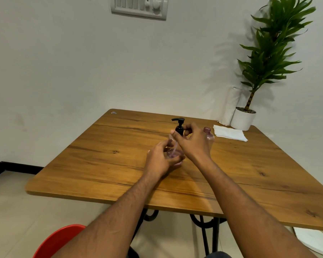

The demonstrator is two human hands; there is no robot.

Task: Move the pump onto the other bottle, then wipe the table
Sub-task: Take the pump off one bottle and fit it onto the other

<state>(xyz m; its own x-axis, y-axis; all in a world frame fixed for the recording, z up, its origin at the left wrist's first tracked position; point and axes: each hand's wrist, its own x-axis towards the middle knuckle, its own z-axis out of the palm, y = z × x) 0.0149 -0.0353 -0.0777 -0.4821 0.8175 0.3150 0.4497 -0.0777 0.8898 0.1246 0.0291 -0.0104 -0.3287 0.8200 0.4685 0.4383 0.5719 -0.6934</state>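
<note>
My right grip [191,140] pinched on black pump [179,125] collar, pump upright atop clear bottle [172,152]. My left grip [161,158] wrapped round that bottle on tabletop [101,164]. Second bottle [208,135], open neck, just right of hands. White napkins [229,133] beyond, near potted plant [243,118].

- We see two bare forearms here, no sleeves anywhere along their visible length.
- Fine dark hair runs along both forearms.
- Left hand [159,159] and right hand [193,141]: we spot no rings, no gloves.
- Wrists carry no watch or band.
- At the bottom edge, a sliver of dark blue clothing [217,255], too small to identify.
</note>
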